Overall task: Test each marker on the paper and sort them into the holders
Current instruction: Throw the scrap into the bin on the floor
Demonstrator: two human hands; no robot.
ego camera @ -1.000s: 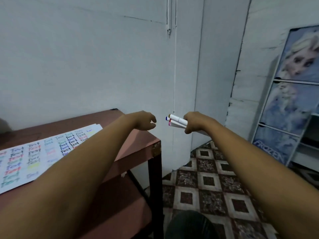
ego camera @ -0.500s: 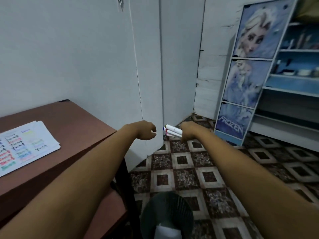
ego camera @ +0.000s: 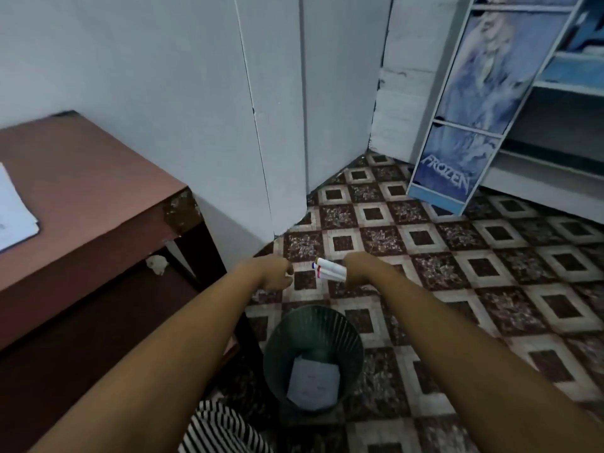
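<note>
Gripping three markers (ego camera: 330, 270), the right hand (ego camera: 355, 268) hovers beside the curled, empty left hand (ego camera: 277, 273).

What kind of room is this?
Probably a room in a home, maybe a child's study corner: a Frozen-printed shelf unit, a brown desk with paper on it, and a wastebasket on patterned floor tiles.

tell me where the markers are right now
In the head view, the markers are bunched in the right hand, over the tiled floor just beyond the bin.
</note>
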